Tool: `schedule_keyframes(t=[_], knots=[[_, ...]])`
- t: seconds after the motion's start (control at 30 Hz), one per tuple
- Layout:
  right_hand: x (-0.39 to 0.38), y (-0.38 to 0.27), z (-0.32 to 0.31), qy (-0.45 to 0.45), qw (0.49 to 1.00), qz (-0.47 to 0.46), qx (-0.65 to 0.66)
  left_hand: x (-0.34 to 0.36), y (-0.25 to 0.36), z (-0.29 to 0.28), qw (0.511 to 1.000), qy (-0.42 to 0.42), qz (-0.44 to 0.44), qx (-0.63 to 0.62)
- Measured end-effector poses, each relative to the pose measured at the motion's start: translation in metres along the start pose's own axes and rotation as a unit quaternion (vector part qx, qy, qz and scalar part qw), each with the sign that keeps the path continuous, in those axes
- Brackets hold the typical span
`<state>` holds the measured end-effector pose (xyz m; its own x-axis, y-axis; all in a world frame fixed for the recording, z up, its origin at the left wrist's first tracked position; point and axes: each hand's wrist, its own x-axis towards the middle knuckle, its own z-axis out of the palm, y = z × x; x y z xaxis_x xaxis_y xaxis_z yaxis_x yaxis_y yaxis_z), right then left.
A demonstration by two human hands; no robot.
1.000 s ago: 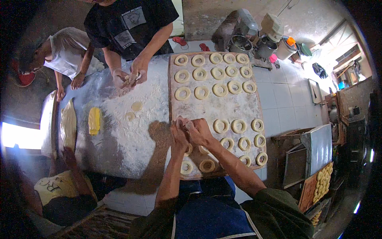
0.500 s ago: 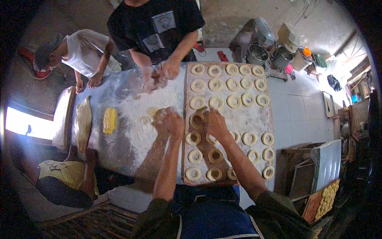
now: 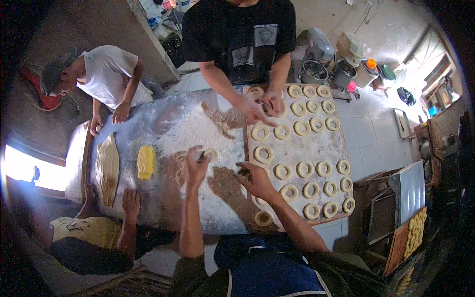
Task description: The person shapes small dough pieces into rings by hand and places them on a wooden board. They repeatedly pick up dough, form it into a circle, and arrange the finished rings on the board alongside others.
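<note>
My left hand [image 3: 196, 167] is over the floured part of the table, its thumb and fingers pinched at the edge of a pale dough ring [image 3: 212, 154]. To its right, my right hand [image 3: 258, 181] hovers by the left edge of the wooden board [image 3: 316, 149]. Its fingers are curled but apart, and nothing shows between them. Rows of dough rings [image 3: 305, 169] lie on the board, some hidden beneath my right hand and forearm. Loose white flour [image 3: 198, 128] covers the tabletop around my left hand.
Across the table, a co-worker's hands [image 3: 262, 109] work over the board's far left corner. A yellow block [image 3: 145, 162] and a long dough piece [image 3: 107, 170] lie leftward. Two more people stand at the table's left end. Buckets [image 3: 345, 73] stand beyond the board.
The view has shifted. My right hand has moved left from among the rings to the board's edge. My left hand has opened out from a fist to the ring; the co-worker's hands moved over the board.
</note>
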<state>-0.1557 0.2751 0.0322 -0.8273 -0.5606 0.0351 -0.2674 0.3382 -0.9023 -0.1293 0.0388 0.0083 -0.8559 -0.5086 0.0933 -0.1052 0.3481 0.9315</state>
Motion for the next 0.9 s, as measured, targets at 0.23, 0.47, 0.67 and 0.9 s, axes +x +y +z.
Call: schedule_keyframes(t=[0.23, 0.47, 0.67, 0.9], knots=[[0.023, -0.020, 0.060, -0.025, 0.995, 0.058, 0.078, -0.075, 0.014, -0.005, 0.931, 0.059, -0.196, -0.302], [0.012, -0.055, 0.083, 0.028, 0.987, 0.061, 0.148, -0.091, 0.002, -0.038, 0.975, -0.051, -0.119, -0.181], [0.002, -0.059, 0.074, -0.090, 0.968, 0.041, 0.229, -0.100, -0.007, -0.024, 0.803, -0.065, -0.212, -0.553], [0.006, -0.010, 0.083, 0.055, 0.994, 0.094, 0.005, -0.103, 0.007, -0.001, 0.815, -0.116, -0.120, -0.555]])
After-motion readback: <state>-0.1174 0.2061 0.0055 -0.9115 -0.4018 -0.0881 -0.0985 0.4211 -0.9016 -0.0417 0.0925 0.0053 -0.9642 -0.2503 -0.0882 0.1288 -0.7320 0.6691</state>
